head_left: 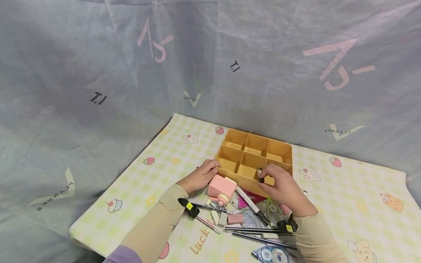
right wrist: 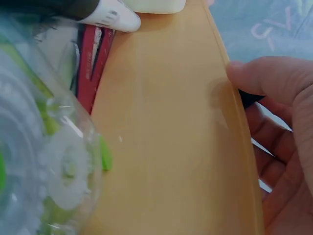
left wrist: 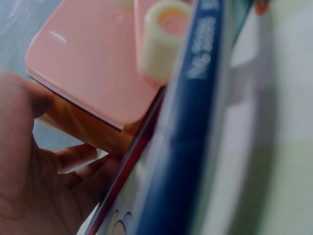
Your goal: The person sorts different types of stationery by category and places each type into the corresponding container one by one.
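A yellow-orange divided organizer box (head_left: 253, 160) stands at the far side of the table, its compartments facing up. My left hand (head_left: 201, 177) grips the box's front left corner, thumb at the rim; in the left wrist view its fingers (left wrist: 78, 159) curl below the box edge. Over the front middle compartment my right hand (head_left: 284, 186) pinches a small black-and-white piece (head_left: 261, 176), mostly covered by the fingers. The right wrist view shows the thumb (right wrist: 264, 73) at the rim, with a bit of the black end (right wrist: 250, 98) behind it.
Against the box front leans a pink pencil sharpener (head_left: 222, 187) with a crank. Near it lie a white marker (head_left: 251, 204), a pink eraser (head_left: 235, 219), several pencils (head_left: 263, 240), clear correction tapes (head_left: 273, 209) and a blue correction tape (head_left: 271, 254). A grey curtain (head_left: 210, 73) hangs behind the table.
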Motion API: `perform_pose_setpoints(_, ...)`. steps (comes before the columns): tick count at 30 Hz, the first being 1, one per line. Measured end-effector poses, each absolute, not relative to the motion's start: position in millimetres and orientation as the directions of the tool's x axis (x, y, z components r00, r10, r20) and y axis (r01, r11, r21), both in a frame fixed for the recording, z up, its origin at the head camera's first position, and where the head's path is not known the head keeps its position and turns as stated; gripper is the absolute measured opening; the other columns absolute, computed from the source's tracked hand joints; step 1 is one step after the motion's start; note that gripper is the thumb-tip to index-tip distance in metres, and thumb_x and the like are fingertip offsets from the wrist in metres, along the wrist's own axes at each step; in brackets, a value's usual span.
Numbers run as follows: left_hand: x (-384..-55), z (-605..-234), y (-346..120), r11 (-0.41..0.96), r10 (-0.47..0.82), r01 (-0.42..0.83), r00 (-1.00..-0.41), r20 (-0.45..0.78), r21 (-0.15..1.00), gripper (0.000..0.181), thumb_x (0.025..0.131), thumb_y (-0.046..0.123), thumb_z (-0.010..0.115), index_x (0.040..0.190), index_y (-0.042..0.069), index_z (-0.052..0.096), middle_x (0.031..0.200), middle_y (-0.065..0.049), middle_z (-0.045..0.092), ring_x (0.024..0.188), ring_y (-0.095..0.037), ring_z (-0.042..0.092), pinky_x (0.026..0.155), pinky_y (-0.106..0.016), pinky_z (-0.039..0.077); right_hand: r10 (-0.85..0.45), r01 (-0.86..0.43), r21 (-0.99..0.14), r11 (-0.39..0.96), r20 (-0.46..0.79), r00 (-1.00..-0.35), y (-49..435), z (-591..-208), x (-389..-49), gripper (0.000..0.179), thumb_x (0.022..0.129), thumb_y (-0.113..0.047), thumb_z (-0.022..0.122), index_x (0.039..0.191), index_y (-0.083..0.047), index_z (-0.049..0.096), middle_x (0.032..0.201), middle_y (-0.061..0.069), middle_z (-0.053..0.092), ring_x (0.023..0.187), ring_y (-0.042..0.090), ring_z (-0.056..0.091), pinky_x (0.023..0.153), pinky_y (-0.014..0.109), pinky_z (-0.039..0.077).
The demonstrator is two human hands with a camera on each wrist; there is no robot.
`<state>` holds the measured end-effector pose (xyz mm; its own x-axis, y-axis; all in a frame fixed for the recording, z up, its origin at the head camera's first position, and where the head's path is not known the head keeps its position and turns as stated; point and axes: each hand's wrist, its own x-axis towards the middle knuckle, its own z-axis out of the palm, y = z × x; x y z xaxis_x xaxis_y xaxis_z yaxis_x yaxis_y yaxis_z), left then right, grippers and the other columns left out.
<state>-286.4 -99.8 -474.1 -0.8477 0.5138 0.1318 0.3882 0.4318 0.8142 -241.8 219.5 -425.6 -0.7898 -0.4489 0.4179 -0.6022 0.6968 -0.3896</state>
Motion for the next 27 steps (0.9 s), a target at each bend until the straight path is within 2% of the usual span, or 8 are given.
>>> perform_pose_setpoints(7, -285.9, -473.6, -101.1, 0.446, 0.507, 0.386, -0.852, 0.127, 0.807, 0.021, 0.111, 0.024, 0.038, 0.125, 0.018, 0.053, 0.132, -0.011, 0.046, 0.120, -0.026, 0.048, 0.103, -0.047, 0.038, -0.504, -0.618, -0.418, 0.666, 0.360, -0.785, 223.4, -419.6, -242.6, 0.032, 0.083, -0.012, 0.084, 0.109, -0.017, 0.065, 0.106, -0.006, 0.064, 0.101, 0.024, 0.064, 0.087, 0.047, 0.053)
perform_pose_setpoints(10, -287.0, -475.0, -99.3, 0.447, 0.502, 0.391, -0.854, 0.136, 0.805, 0.021, 0.111, 0.026, 0.038, 0.125, 0.018, 0.052, 0.131, -0.010, 0.046, 0.119, -0.026, 0.049, 0.102, -0.047, 0.039, -0.505, -0.580, -0.444, 0.683, 0.288, -0.814, 225.0, -414.0, -240.5, 0.048, 0.086, -0.017, 0.083, 0.128, -0.018, 0.061, 0.121, 0.000, 0.062, 0.112, 0.028, 0.061, 0.092, 0.050, 0.051)
perform_pose_setpoints(13, -286.7, -476.8, -97.4, 0.443, 0.501, 0.393, -0.854, 0.141, 0.806, 0.020, 0.111, 0.027, 0.038, 0.123, 0.020, 0.052, 0.129, -0.009, 0.046, 0.118, -0.025, 0.048, 0.101, -0.047, 0.038, -0.497, -0.550, -0.454, 0.701, 0.243, -0.833, 225.9, -408.0, -235.6, 0.067, 0.087, -0.021, 0.082, 0.145, -0.019, 0.049, 0.137, 0.005, 0.054, 0.121, 0.031, 0.055, 0.095, 0.052, 0.050)
perform_pose_setpoints(16, -284.6, -477.3, -96.5, 0.442, 0.497, 0.385, -0.857, 0.136, 0.810, 0.019, 0.111, 0.026, 0.038, 0.122, 0.021, 0.053, 0.129, -0.007, 0.046, 0.119, -0.023, 0.047, 0.101, -0.047, 0.038, -0.498, -0.568, -0.433, 0.700, 0.274, -0.823, 223.9, -402.4, -228.5, 0.071, 0.088, -0.023, 0.081, 0.149, -0.021, 0.044, 0.143, 0.005, 0.048, 0.125, 0.029, 0.052, 0.096, 0.051, 0.050)
perform_pose_setpoints(19, -283.8, -477.7, -96.4, 0.438, 0.493, 0.381, -0.859, 0.138, 0.814, 0.019, 0.111, 0.026, 0.038, 0.121, 0.021, 0.054, 0.129, -0.008, 0.046, 0.119, -0.024, 0.048, 0.101, -0.047, 0.038, -0.530, -0.654, -0.351, 0.670, 0.390, -0.753, 218.2, -396.2, -221.6, 0.063, 0.088, -0.021, 0.081, 0.143, -0.018, 0.052, 0.140, 0.003, 0.050, 0.123, 0.027, 0.052, 0.095, 0.047, 0.050)
perform_pose_setpoints(22, -284.7, -477.4, -96.6, 0.441, 0.494, 0.389, -0.857, 0.143, 0.809, 0.020, 0.111, 0.027, 0.039, 0.123, 0.020, 0.054, 0.129, -0.009, 0.047, 0.119, -0.024, 0.049, 0.102, -0.046, 0.039, -0.570, -0.750, -0.256, 0.610, 0.515, -0.640, 210.7, -389.4, -215.6, 0.044, 0.091, -0.025, 0.078, 0.131, -0.014, 0.062, 0.131, 0.003, 0.056, 0.119, 0.023, 0.054, 0.098, 0.034, 0.046)
perform_pose_setpoints(25, -285.8, -477.8, -97.2, 0.448, 0.500, 0.403, -0.853, 0.150, 0.798, 0.020, 0.111, 0.027, 0.038, 0.123, 0.020, 0.053, 0.129, -0.009, 0.046, 0.119, -0.024, 0.049, 0.102, -0.046, 0.039, -0.606, -0.825, -0.207, 0.525, 0.590, -0.533, 202.7, -384.5, -210.1, 0.031, 0.099, -0.036, 0.066, 0.120, -0.012, 0.067, 0.121, 0.001, 0.060, 0.110, 0.020, 0.057, 0.099, 0.022, 0.041)
perform_pose_setpoints(27, -286.2, -478.7, -97.6, 0.446, 0.502, 0.405, -0.851, 0.151, 0.798, 0.020, 0.111, 0.027, 0.038, 0.124, 0.020, 0.053, 0.129, -0.009, 0.046, 0.119, -0.025, 0.048, 0.101, -0.046, 0.039, -0.630, -0.863, -0.180, 0.473, 0.616, -0.473, 197.9, -383.6, -206.8, 0.030, 0.103, -0.040, 0.056, 0.115, -0.015, 0.069, 0.115, -0.003, 0.063, 0.103, 0.015, 0.059, 0.094, 0.018, 0.042)
